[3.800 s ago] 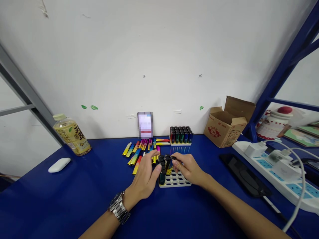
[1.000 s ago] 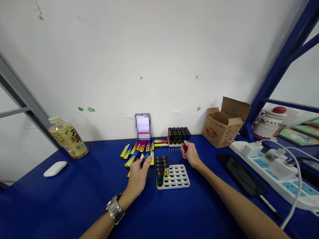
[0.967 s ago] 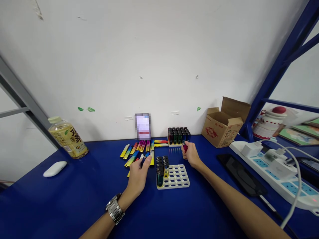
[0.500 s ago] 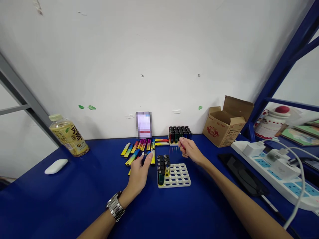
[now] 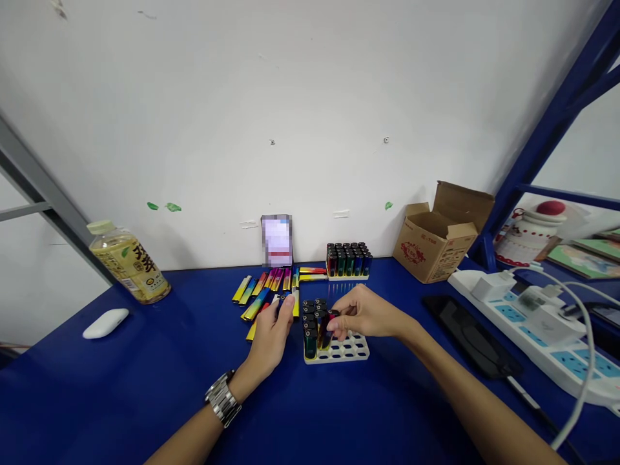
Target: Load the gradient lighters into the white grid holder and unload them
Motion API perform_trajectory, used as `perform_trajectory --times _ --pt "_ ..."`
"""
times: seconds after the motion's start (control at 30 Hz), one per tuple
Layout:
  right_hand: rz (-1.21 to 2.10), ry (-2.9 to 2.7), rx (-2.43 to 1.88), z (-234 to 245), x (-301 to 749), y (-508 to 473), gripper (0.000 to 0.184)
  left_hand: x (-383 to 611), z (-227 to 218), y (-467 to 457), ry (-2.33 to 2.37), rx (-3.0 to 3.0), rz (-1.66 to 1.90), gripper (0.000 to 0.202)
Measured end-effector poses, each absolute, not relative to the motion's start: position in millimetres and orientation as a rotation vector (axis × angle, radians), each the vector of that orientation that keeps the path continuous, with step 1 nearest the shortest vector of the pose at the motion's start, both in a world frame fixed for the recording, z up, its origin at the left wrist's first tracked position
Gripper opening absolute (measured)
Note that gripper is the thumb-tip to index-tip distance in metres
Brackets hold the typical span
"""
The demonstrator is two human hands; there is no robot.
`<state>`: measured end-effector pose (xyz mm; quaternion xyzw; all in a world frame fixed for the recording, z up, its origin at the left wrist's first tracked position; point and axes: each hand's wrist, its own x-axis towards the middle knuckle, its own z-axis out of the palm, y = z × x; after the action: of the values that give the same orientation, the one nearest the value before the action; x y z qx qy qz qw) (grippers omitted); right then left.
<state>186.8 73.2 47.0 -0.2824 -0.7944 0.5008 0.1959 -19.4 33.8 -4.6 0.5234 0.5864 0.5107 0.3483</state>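
Observation:
A white perforated tray (image 5: 356, 352) lies on the blue table, its left columns filled with upright, black-topped lighters (image 5: 310, 332). Over the tray, my right hand (image 5: 365, 313) pinches a dark lighter (image 5: 332, 318) with a reddish end, beside the standing ones; its lower end overlaps them, so I cannot tell whether it sits in a hole. My left hand (image 5: 271, 332), with a metal watch on the wrist, is closed around a dark blue lighter (image 5: 283, 299), mostly hidden by the fingers. Behind it lie loose rainbow-coloured lighters (image 5: 256, 303).
Against the wall stands a full rack of lighters (image 5: 349, 259). A phone (image 5: 278, 242) leans left of it. An open carton (image 5: 426, 248), a black phone (image 5: 465, 336) and a power strip (image 5: 533, 339) are right. A tea bottle (image 5: 130, 261) and white case (image 5: 105, 323) are left.
My right hand has come from near the back rack toward me, down to the front tray, with the lighter between its fingers. My left hand has hardly moved.

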Motion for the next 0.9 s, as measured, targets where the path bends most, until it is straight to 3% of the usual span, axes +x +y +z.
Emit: perform_trajectory --times 0.3,0.43,0.53,0.67,0.77,0.9 --pt "0.501 -2.581 -0.858 46.7 174.2 60.4 0.033 -13.9 0.5 28.6 1.5 1.424 1.36 0.042" --pt "0.332 -2.517 -0.987 36.8 167.5 63.0 0.023 -12.7 3.6 25.7 1.496 1.485 1.462 0.027" --pt "0.245 -2.468 -1.119 33.6 165.5 64.4 0.027 -15.0 1.1 24.1 1.464 1.559 1.517 0.023" --pt "0.308 -2.289 -1.03 39.4 164.1 56.1 0.009 -18.6 -3.1 18.0 1.389 1.7 1.526 0.022" --pt "0.525 -2.185 -0.754 44.0 160.3 48.3 0.028 -17.7 -2.2 10.6 1.295 1.842 1.4 0.019" --pt "0.685 -2.025 -0.545 39.5 162.8 53.9 0.019 -13.0 1.7 5.1 1.276 2.038 1.388 0.022"
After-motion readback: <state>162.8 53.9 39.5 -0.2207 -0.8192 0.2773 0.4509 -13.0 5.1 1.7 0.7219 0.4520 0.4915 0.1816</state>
